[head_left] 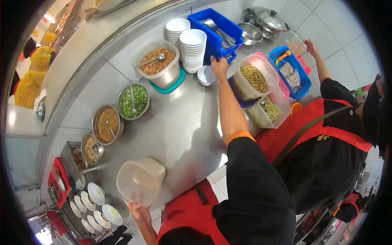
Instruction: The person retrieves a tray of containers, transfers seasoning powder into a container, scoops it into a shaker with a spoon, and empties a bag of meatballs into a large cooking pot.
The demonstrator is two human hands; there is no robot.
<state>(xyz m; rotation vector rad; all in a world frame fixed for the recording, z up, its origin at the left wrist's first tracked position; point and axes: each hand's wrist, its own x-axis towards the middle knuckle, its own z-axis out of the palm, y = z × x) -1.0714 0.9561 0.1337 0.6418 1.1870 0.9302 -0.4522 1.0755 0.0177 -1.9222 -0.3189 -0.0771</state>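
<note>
At the counter's near edge, my left hand grips the rim of a translucent plastic tub, which is tilted with its mouth toward me. No food shows inside it. My right arm stretches across the counter, and my right hand is at the near edge of the stacked blue bins. Its fingers look curled, and what they hold is hidden. The top bin holds metal utensils. Just left of this hand are small white bowls and tall stacks of white bowls.
Along the wall stand a tub of brown topping, a bowl of chopped green onions and a bowl of brown paste. Tubs of green vegetables stand right of my arm. Beside me, a co-worker reaches past a blue basket.
</note>
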